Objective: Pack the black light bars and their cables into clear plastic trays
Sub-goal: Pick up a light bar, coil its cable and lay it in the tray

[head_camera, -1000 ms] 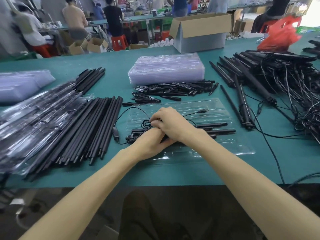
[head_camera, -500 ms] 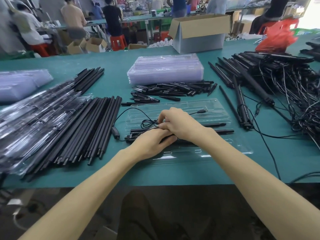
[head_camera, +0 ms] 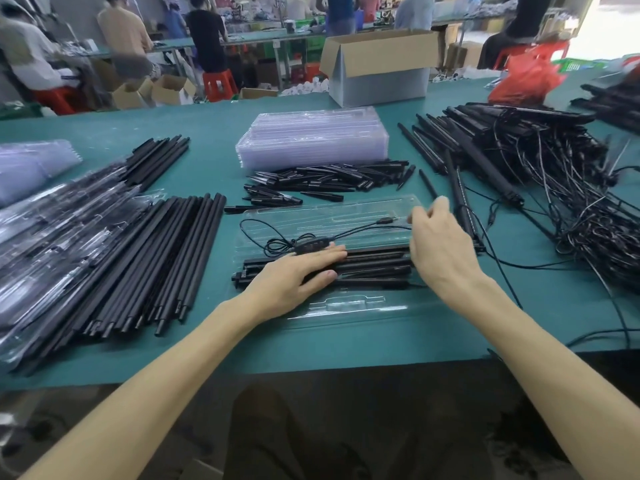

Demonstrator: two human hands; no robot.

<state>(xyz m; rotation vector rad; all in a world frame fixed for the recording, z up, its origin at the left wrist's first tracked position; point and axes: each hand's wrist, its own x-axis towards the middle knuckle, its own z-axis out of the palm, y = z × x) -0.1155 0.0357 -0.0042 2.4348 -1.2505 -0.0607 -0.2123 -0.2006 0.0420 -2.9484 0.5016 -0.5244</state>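
Light bars (head_camera: 374,268) lie under the flat left hand (head_camera: 294,282), beside the loosely curled right hand (head_camera: 443,251).

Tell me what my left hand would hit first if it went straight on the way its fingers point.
Probably your right hand. The left hand lies flat on the black light bars in the clear plastic tray, fingers pointing right along them; the right hand may hover higher, though.
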